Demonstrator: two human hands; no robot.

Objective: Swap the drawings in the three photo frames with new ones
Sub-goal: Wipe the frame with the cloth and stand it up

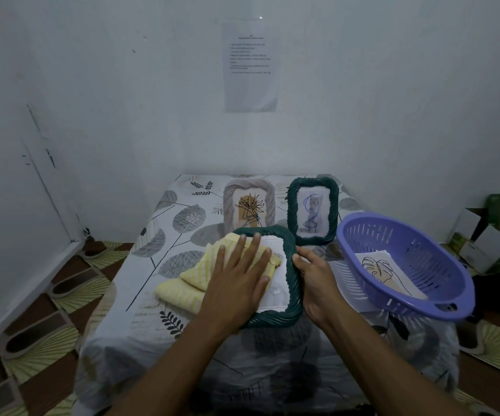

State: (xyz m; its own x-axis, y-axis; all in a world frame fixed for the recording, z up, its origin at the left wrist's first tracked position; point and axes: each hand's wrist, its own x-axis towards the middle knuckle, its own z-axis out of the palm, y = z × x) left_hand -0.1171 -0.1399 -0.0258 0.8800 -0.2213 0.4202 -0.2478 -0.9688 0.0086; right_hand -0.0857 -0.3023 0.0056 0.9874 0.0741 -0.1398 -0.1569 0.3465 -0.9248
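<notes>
A dark green woven photo frame (pixel 290 283) lies flat on the table in front of me. My left hand (pixel 236 274) presses a yellow cloth (pixel 188 283) flat onto its glass with fingers spread. My right hand (pixel 314 277) grips the frame's right edge. Behind it a beige frame (pixel 227 202) with a line drawing stands upright. A second dark green frame (pixel 334 205) with a blue and grey drawing stands to the beige one's right. A purple basket (pixel 440 283) at the right holds a leaf line drawing (pixel 383 271).
The table wears a leaf-patterned cloth (pixel 176 235) and stands against a white wall with a printed sheet (pixel 250 64) taped up. Cardboard boxes (pixel 494 229) sit on the floor at the right. Slippers (pixel 71 283) lie on the patterned floor at the left.
</notes>
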